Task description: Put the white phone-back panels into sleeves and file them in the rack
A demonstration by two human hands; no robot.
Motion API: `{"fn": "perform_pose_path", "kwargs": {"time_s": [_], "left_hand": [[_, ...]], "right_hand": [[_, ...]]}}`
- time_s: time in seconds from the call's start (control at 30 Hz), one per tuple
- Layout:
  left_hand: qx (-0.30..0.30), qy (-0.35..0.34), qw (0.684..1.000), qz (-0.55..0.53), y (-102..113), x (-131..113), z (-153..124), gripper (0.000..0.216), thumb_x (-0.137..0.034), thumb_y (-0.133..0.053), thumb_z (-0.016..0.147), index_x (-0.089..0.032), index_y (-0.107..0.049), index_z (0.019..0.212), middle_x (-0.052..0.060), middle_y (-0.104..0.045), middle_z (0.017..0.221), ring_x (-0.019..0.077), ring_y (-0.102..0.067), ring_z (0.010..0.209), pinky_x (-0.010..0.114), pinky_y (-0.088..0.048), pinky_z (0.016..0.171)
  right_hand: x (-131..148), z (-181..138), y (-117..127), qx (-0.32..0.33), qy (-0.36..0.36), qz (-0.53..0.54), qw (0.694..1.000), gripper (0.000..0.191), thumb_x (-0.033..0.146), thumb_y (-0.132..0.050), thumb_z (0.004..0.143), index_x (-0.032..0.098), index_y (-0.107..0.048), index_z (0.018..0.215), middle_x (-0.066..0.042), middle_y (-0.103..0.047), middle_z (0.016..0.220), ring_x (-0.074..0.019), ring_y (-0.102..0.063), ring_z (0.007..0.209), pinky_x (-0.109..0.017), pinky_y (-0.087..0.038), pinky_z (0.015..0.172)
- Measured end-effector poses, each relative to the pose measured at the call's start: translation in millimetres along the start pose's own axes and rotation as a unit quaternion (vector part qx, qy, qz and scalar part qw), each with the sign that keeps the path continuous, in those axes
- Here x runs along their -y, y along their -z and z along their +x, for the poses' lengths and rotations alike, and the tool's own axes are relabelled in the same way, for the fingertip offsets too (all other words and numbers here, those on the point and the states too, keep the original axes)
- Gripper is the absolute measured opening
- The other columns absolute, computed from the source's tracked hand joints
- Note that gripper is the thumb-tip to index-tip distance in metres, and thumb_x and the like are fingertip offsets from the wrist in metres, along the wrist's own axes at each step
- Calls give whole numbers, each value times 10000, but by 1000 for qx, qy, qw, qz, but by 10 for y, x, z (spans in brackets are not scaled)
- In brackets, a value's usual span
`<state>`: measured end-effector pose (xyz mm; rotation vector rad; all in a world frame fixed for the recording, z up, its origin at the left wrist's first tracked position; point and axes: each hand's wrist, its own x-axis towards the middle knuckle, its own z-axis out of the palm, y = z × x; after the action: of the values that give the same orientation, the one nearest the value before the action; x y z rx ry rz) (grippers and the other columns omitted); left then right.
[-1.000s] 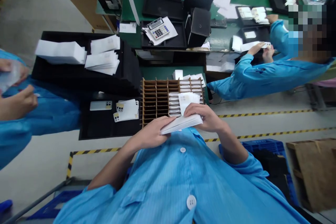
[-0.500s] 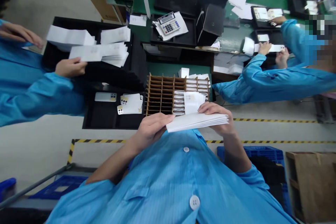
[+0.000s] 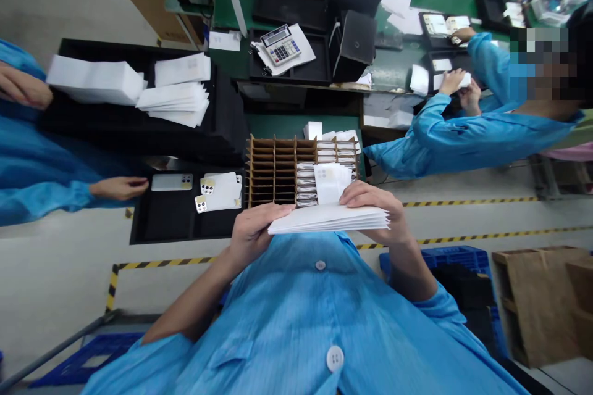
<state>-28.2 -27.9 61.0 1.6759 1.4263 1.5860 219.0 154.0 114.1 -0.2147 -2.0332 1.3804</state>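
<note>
My left hand (image 3: 254,228) is closed on the left end of a stack of white paper sleeves (image 3: 328,220). At the stack's other end, my right hand (image 3: 377,210) grips it, fingers on top. The sleeves lie nearly level in front of my chest, their edges fanned at the right. Just beyond them is a brown divided box (image 3: 285,166) with narrow slots; those on its right hold white sleeves. More white sleeves (image 3: 332,182) lie on top of the filled slots, close to my right hand.
Left of the box, a black tray (image 3: 162,216) holds several phone back covers (image 3: 222,190). A co-worker's hand (image 3: 119,187) is at its edge, near black trays with paper stacks (image 3: 92,80). A calculator (image 3: 281,45) lies behind; another co-worker (image 3: 463,142) works at right.
My view has shifted slightly, and both my hands still hold the stack. The left co-worker's hand has left the white sleeves and moved down to the phone-cover tray.
</note>
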Motion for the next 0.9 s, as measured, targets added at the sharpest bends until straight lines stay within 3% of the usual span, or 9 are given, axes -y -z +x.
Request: {"fn": "perform_pose_path", "kwargs": {"time_s": [0.2, 0.33, 0.47, 0.57, 0.73, 0.8, 0.9], "left_hand": [[3, 57, 998, -33, -23, 85, -62, 359, -152, -679, 996, -295, -778, 1311, 54, -821, 1211, 212, -800, 1078, 357, -662, 958], [2, 155, 987, -36, -94, 237, -165, 216, -273, -666, 1020, -261, -844, 1143, 55, -840, 1126, 226, -810, 1023, 352, -658, 940], [2, 260, 965, -45, -339, 593, -232, 230, -372, -689, 996, -204, -847, 985, 45, -848, 929, 227, -805, 861, 327, -654, 808], [-3, 299, 954, -22, -550, 955, -152, 205, -328, -693, 978, -182, -830, 1023, 43, -840, 940, 223, -787, 866, 333, -637, 834], [-58, 302, 946, 98, -562, 1525, 169, 305, -183, -704, 941, -140, -767, 1236, 106, -813, 1142, 211, -760, 992, 345, -604, 952], [-33, 272, 950, 149, -493, 1704, 340, 339, -175, -682, 958, -124, -744, 1288, 121, -796, 1175, 206, -744, 993, 351, -590, 978], [64, 224, 953, 195, -469, 1923, 629, 416, -155, -670, 960, -121, -702, 1373, 133, -765, 1260, 221, -719, 1094, 359, -545, 1063]], "right_hand": [[-20, -12, 35, 20, -30, -37, 999, 402, 290, -832, 900, 253, -747, 1291, -105, -790, 1084, -276, -750, 980, -447, -631, 872], [-135, -45, -2, 56, -81, -56, 994, 351, 322, -851, 889, 225, -776, 1217, -114, -801, 1120, -262, -764, 1016, -409, -638, 906], [-432, -112, 42, 76, -183, -73, 977, 269, 377, -798, 932, 178, -793, 1113, -95, -833, 1025, -229, -786, 883, -326, -636, 799], [-743, -9, 235, 84, -205, -166, 961, 266, 381, -791, 917, 166, -797, 1072, -66, -826, 948, -209, -752, 788, -295, -589, 737], [-1274, 521, 472, 146, -222, -342, 902, 224, 245, -696, 929, 136, -786, 1104, -89, -816, 987, -231, -730, 876, -296, -528, 825], [-1435, 716, 459, 193, -237, -392, 868, 243, 235, -677, 941, 123, -773, 1134, -114, -810, 1028, -245, -725, 928, -296, -503, 855], [-1585, 895, 403, 255, -255, -448, 818, 260, 250, -652, 970, 110, -752, 1166, -139, -801, 1054, -258, -716, 973, -289, -473, 858]]}}
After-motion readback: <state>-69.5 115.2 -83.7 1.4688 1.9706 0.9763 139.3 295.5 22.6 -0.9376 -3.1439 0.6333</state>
